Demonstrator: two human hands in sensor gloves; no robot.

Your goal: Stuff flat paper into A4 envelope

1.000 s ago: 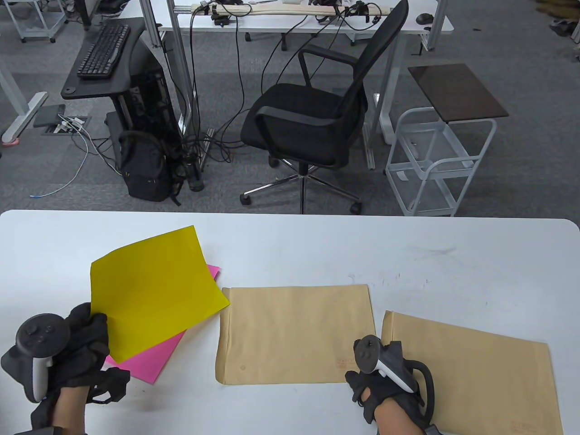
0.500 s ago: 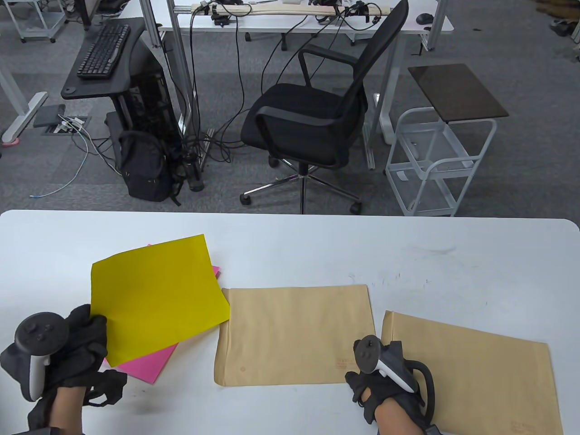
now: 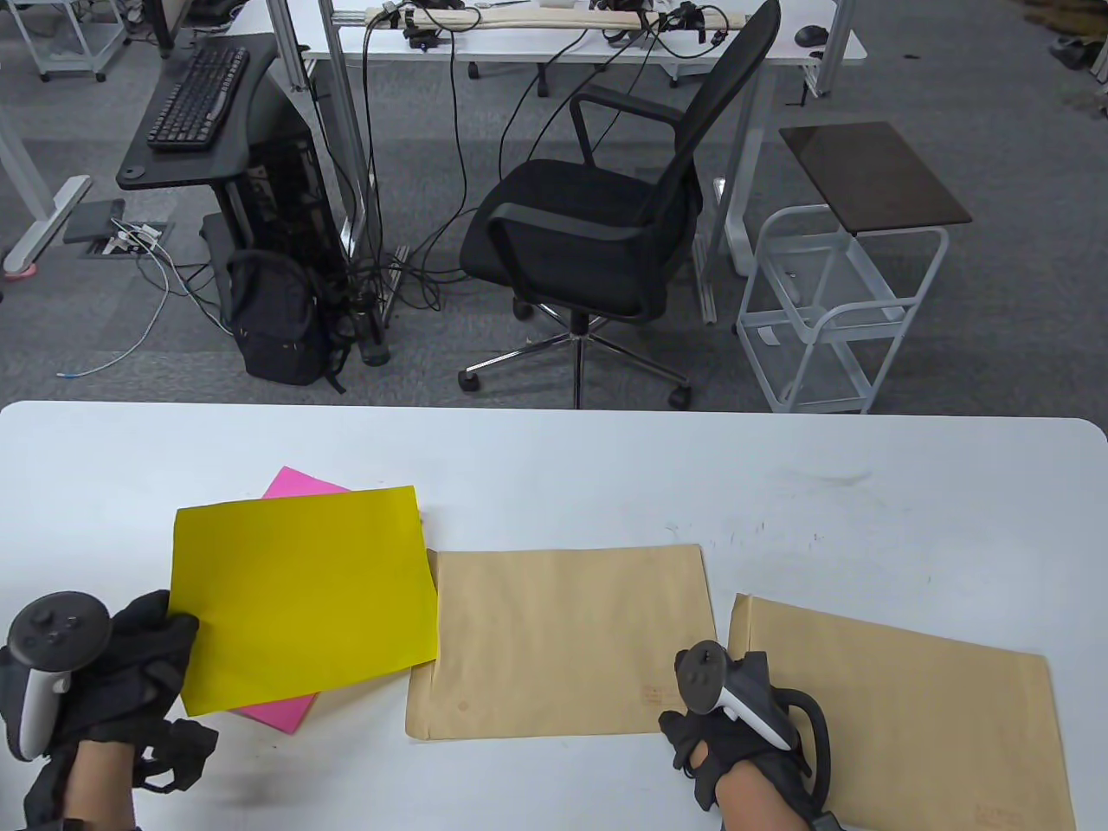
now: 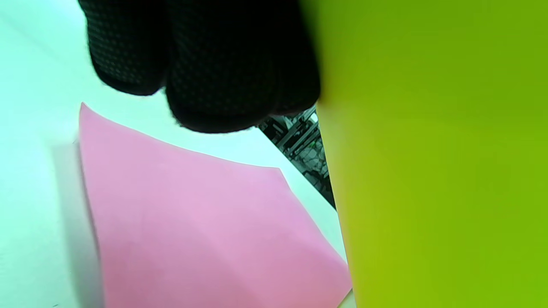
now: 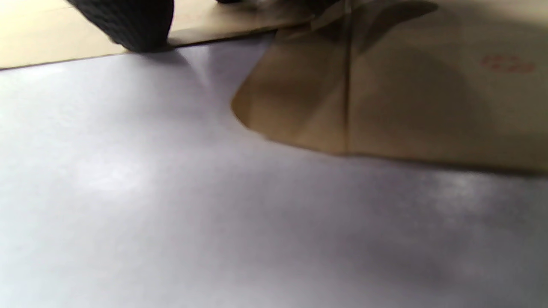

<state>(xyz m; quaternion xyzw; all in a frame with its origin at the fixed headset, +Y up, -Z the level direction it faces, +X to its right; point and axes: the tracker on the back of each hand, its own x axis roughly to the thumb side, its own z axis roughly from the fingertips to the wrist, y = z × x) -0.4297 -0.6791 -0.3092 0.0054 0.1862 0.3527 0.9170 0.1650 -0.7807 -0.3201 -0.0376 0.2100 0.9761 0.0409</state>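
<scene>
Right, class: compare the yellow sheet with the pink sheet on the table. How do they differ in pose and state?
The yellow sheet is gripped at its edge by the left hand; no hand touches the pink sheet. The left wrist view shows the yellow sheet raised off the table, while the pink sheet lies flat on it. The yellow sheet shows whole, while the pink one is mostly covered by it. Both are plain coloured paper, outside the envelopes.

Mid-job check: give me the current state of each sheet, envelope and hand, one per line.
yellow sheet: gripped at its left edge by the left hand, raised off the pink sheet, not in any envelope.
pink sheet: flat on the table, mostly under the yellow one.
middle envelope: flat, right hand on its near right corner.
right envelope: flat, untouched.
left hand: holds the yellow sheet.
right hand: rests on the middle envelope.
</scene>
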